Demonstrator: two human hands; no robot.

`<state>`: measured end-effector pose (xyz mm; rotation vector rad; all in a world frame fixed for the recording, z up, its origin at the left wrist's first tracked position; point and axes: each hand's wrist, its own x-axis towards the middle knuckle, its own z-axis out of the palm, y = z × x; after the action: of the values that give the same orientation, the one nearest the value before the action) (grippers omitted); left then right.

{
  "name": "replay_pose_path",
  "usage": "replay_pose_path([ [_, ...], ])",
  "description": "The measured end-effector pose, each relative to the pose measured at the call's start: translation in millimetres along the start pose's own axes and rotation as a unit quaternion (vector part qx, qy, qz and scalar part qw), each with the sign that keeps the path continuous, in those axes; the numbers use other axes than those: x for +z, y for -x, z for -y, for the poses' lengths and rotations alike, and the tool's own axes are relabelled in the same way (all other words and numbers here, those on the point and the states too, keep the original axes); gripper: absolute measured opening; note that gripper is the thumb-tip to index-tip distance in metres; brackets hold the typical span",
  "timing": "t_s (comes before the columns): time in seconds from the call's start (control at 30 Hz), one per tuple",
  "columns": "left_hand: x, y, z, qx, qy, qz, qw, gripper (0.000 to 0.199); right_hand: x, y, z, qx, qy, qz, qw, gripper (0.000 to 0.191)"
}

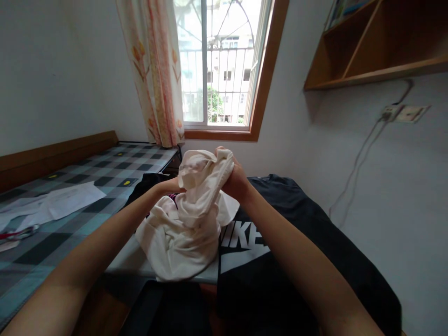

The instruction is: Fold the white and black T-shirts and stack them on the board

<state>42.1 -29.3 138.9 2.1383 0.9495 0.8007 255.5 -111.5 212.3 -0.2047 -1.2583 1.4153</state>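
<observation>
A bunched white garment point(191, 233) is lifted between my hands, its lower part resting on the table in soft folds. My right hand point(235, 179) is closed on a thick folded edge at the garment's upper right. At the upper left, my left hand point(178, 185) grips the cloth too, with its fingers mostly hidden behind the raised folds. A black T-shirt point(290, 210) with large white lettering lies spread to the right, under my right forearm, and drapes over the front edge. Dark cloth point(149, 184) lies behind my left wrist.
The pale tabletop point(131, 259) shows under the white garment. On the left is a bed with a checked cover point(80, 233), bearing paper sheets point(59, 203). A curtain point(157, 70) hangs by the window, and a wooden shelf point(371, 74) and socket with cables point(392, 113) are on the right wall.
</observation>
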Motion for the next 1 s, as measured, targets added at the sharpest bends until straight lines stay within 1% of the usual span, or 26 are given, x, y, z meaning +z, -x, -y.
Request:
replay_pose_path([
  [0.03,1.7,4.7,-0.7,-0.007,0.026,0.006,1.0,0.068,-6.8,2.0,4.4,0.0,-0.005,-0.018,1.0,0.02],
  [0.1,3.0,13.2,-3.4,-0.025,0.063,0.014,0.998,0.069,-30.4,10.1,11.0,0.005,0.01,-0.065,0.998,0.02],
  [0.2,-2.3,23.7,-9.3,-0.052,0.101,0.002,0.993,0.058,-81.6,31.2,12.0,0.042,0.086,-0.143,0.985,0.021],
  [0.27,-7.9,29.3,-13.5,-0.077,0.109,0.0,0.991,0.054,-114.7,48.4,6.5,0.089,0.151,-0.172,0.969,0.023],
  [0.3,-10.1,31.5,-15.3,-0.09,0.099,0.015,0.991,0.052,-128.0,56.9,2.5,0.128,0.181,-0.183,0.958,0.023],
  [0.33,-11.3,33.1,-17.0,-0.099,0.081,0.045,0.991,0.051,-138.4,64.8,-1.8,0.168,0.202,-0.197,0.945,0.023],
  [0.4,-10.7,34.6,-19.0,-0.106,0.022,0.127,0.986,0.05,-150.0,78.1,-10.1,0.238,0.211,-0.224,0.921,0.022],
  [0.43,-9.0,34.5,-19.3,-0.108,-0.019,0.162,0.981,0.048,-151.8,83.3,-13.9,0.268,0.202,-0.235,0.912,0.021],
  [0.47,-6.8,34.2,-19.0,-0.114,-0.065,0.181,0.975,0.047,-151.5,87.4,-17.3,0.296,0.183,-0.244,0.905,0.021],
  [0.5,-4.2,33.9,-18.3,-0.122,-0.112,0.183,0.969,0.045,-149.8,90.8,-20.7,0.322,0.158,-0.247,0.9,0.023],
  [0.57,0.8,34.0,-16.0,-0.137,-0.193,0.159,0.959,0.041,-144.2,96.3,-27.6,0.36,0.102,-0.235,0.897,0.037],
  [0.6,2.7,34.7,-14.8,-0.139,-0.213,0.145,0.956,0.04,-141.1,98.9,-31.3,0.369,0.08,-0.221,0.899,0.043],
  [0.63,3.9,35.7,-13.5,-0.137,-0.215,0.137,0.957,0.041,-138.1,101.6,-35.0,0.373,0.069,-0.202,0.903,0.044],
  [0.7,3.7,38.2,-11.0,-0.124,-0.184,0.122,0.968,0.042,-132.9,107.5,-41.6,0.378,0.077,-0.161,0.909,0.038],
  [0.77,-0.5,39.7,-9.0,-0.113,-0.14,0.08,0.98,0.044,-128.7,112.9,-45.3,0.398,0.098,-0.126,0.903,0.041],
  [0.83,-8.5,38.9,-8.6,-0.116,-0.106,0.011,0.988,0.047,-124.9,115.8,-45.8,0.435,0.12,-0.087,0.888,0.046],
  [0.9,-19.0,36.8,-11.5,-0.123,-0.086,-0.06,0.987,0.05,-120.8,115.2,-44.2,0.466,0.164,-0.043,0.868,0.041],
  [0.93,-24.7,35.9,-14.6,-0.122,-0.083,-0.086,0.985,0.051,-118.4,113.7,-43.1,0.473,0.194,-0.021,0.859,0.038],
  [0.97,-30.4,35.6,-18.6,-0.118,-0.086,-0.102,0.984,0.051,-115.6,111.6,-41.8,0.472,0.22,-0.005,0.854,0.035],
  [1.0,-35.8,36.2,-23.2,-0.112,-0.094,-0.102,0.984,0.05,-112.6,109.3,-40.5,0.461,0.236,0.003,0.855,0.033],
])
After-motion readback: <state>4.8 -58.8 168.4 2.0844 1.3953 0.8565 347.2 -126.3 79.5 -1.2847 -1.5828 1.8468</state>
